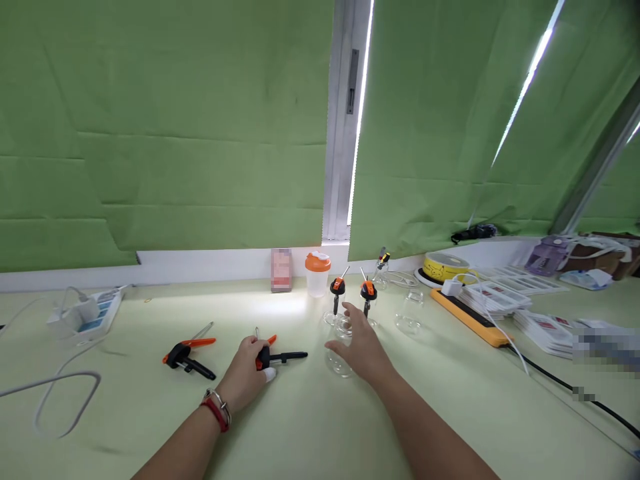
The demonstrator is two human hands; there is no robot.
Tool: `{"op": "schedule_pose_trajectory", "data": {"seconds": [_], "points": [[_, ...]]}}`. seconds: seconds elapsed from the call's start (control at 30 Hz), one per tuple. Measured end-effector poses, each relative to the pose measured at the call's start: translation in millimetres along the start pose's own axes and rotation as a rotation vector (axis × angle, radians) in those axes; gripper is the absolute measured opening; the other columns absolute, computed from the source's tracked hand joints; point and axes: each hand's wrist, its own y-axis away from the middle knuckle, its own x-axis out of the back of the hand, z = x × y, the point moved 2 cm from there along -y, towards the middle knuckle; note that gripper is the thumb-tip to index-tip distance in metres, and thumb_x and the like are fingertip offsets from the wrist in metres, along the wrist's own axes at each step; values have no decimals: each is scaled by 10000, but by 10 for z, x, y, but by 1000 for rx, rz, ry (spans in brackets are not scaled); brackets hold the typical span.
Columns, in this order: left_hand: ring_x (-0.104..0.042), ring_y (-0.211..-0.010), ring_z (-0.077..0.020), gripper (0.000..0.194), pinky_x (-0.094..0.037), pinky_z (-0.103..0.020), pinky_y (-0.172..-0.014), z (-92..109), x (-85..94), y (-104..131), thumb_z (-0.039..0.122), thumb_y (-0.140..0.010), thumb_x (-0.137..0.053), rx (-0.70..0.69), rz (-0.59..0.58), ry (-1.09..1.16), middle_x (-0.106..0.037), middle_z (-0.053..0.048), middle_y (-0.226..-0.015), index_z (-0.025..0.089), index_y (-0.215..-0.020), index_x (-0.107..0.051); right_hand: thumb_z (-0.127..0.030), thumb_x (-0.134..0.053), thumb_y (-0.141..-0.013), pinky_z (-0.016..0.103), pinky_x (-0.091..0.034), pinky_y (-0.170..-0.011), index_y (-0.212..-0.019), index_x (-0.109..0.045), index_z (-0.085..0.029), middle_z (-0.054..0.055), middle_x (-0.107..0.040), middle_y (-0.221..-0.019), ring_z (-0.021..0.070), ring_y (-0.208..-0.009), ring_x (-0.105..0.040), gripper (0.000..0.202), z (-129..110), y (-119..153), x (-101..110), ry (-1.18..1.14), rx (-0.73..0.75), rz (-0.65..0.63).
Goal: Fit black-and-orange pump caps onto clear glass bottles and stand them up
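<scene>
My left hand [246, 369] is closed around a black-and-orange pourer top [283, 357] lying on the table. A second pourer top [193, 358], with a thin metal spout and an orange lever, lies to its left. Thumb and fingers apart, my right hand [364, 343] is beside a clear glass bottle [340, 365], partly covering it; whether they touch I cannot tell. Behind it stand two more clear glass bottles fitted with pourer tops, one pourer top [337, 288] left and another pourer top [369, 291] right. A clear glass [410, 313] stands further right.
At the back are an orange-lidded cup [317, 275] and a pinkish box [281, 270]. A white power strip [100, 313] with cables lies left. To the right are a yellow roll of tape [445, 267], an orange power strip [470, 319] and stacks of white cards [495, 297].
</scene>
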Motion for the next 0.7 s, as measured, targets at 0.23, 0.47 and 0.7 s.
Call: {"op": "schedule_pose_trajectory", "data": {"seconds": [0.23, 0.47, 0.7], "points": [[-548, -919, -237, 462, -436, -340, -850, 30, 48, -41, 303, -558, -646, 89, 151, 113, -516, -76, -1038, 157, -995, -603, -417, -808, -466, 398, -353, -984, -1293, -401, -237, 86, -492, -1270, 292, -1186, -441, 939, 250, 14, -225, -101, 0, -420], [-570, -690, -181, 517, -451, -290, -652, -2, 2, -48, 321, -493, -765, 237, 141, 500, -613, -16, -758, 172, -955, -588, -456, -788, -488, 417, -372, -931, -1213, -470, -232, 88, -517, -1195, 303, -1135, -452, 823, 223, 36, -312, -79, 12, -394], [-571, -668, -141, 475, -458, -266, -650, 44, -14, -35, 249, -536, -756, 224, 110, 698, -608, 9, -764, 200, -961, -549, -375, -790, -497, 409, -380, -918, -1160, -490, -201, 78, -560, -1121, 279, -1056, -512, 749, 164, 42, -352, -178, -45, -397]]}}
